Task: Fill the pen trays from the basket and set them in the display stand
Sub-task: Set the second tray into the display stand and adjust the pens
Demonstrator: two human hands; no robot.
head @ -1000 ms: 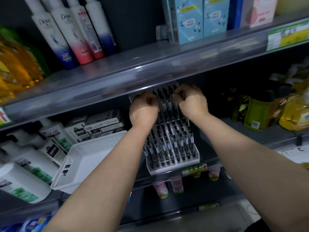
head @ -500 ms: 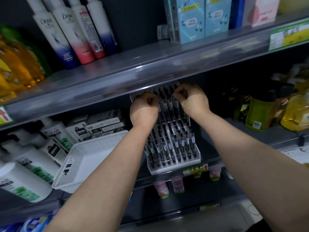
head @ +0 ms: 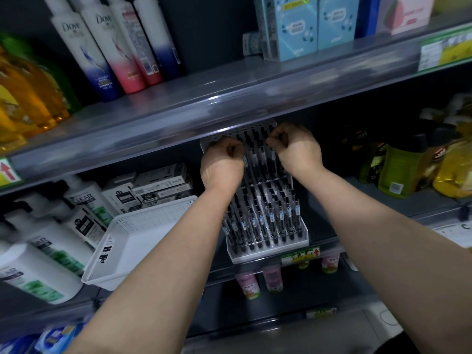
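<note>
Facing dark shop shelving (head: 229,106), with shampoo bottles (head: 84,54) and pale blue cartons (head: 293,26) lining the upper board. Looking past two bare forearms to the shelf below. Reaching up with both hands to the display stand (head: 268,254), which is standing at the front edge of that lower shelf and leaning back under the upper board. Closing the left hand (head: 222,162) round the top left corner of the upper pen tray (head: 258,159), fingers curled tight, knuckles turned toward the camera. Pinching the same tray near its top right edge with the right hand (head: 297,149), thumb and forefinger meeting, the other fingers folded in; not managing to tell exactly which part lies between the fingertips. Holding that tray high on the stand, its top edge tucked just beneath the lip of the upper shelf. Seeing the lower pen tray (head: 255,226) sitting in the stand's white foot, packed with rows of black pens (head: 281,218) bearing pale labels. Seeing the white basket (head: 132,241) just left of the stand, tilted, its near rim hanging over the shelf front beside the left forearm. Noting flat boxes (head: 158,187) behind the basket, white pump bottles (head: 38,272) at far left, green and yellow bottles (head: 401,169) at right, and pink cups (head: 272,279) on the shelf underneath
</note>
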